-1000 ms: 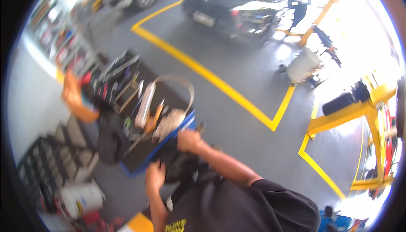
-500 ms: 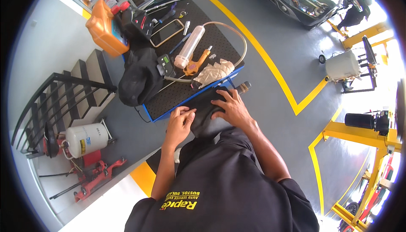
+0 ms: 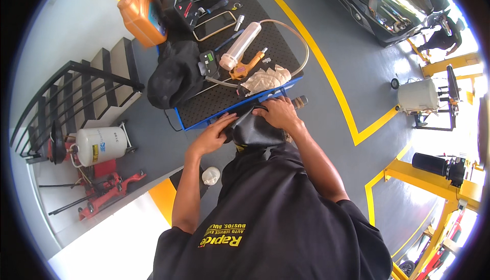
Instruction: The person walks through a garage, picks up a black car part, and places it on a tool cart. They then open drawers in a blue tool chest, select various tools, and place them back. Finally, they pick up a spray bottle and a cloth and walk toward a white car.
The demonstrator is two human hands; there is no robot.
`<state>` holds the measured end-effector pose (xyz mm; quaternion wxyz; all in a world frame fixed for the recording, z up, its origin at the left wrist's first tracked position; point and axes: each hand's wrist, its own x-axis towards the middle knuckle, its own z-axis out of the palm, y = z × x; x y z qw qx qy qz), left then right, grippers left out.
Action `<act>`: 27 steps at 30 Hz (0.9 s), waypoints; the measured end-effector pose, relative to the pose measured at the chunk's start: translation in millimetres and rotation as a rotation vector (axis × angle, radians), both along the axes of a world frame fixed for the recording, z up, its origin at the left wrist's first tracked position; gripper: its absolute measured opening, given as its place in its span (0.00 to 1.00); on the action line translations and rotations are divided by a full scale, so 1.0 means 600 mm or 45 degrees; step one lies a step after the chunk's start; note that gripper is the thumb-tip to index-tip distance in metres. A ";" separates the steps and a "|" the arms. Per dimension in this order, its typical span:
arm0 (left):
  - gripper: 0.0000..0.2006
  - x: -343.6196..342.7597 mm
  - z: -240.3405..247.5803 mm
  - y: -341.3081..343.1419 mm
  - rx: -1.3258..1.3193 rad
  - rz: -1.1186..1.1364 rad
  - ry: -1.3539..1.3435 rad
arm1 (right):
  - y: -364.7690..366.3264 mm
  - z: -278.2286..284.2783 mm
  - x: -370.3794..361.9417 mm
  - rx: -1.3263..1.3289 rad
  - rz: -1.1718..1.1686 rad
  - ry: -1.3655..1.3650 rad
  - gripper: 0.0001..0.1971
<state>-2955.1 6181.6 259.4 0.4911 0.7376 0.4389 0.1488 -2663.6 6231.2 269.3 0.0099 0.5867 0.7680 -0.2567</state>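
Note:
A glossy black sheet of leather-like material (image 3: 255, 131) bulges in front of my waist, close to the near edge of a blue-rimmed tool cart (image 3: 204, 120). My left hand (image 3: 213, 136) grips its left side, fingers together and thumb against the material. At the upper right of the sheet, my right hand (image 3: 278, 114) is closed on it with bent fingers, right by the cart's rim. Part of the fingertips is hidden behind the material. Just beyond my right hand, a crumpled beige cloth (image 3: 266, 80) lies on the cart.
On the cart are a clear cylinder pump (image 3: 241, 46) with a hose, a yellow-handled tool (image 3: 248, 65), a black bag-like cover (image 3: 176, 76), an orange jug (image 3: 142, 14) and several hand tools. A white tank (image 3: 102, 144) stands left, near stairs (image 3: 97, 86). A black car (image 3: 383, 4) is far right.
The black sheet, flatter before, now bulges up and shines. My right hand has moved up toward the cart's rim and curled more. The whole view has shifted slightly.

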 end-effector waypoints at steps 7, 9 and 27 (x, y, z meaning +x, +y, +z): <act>0.30 0.044 -0.017 0.015 -0.178 0.327 0.272 | -0.028 0.015 -0.009 0.165 -0.118 -0.005 0.30; 0.30 0.054 -0.033 0.020 -0.139 0.386 0.442 | -0.048 0.006 -0.015 0.395 -0.011 0.158 0.30; 0.21 0.054 0.026 -0.053 0.462 0.162 0.423 | -0.110 -0.017 -0.064 0.496 0.204 -0.119 0.16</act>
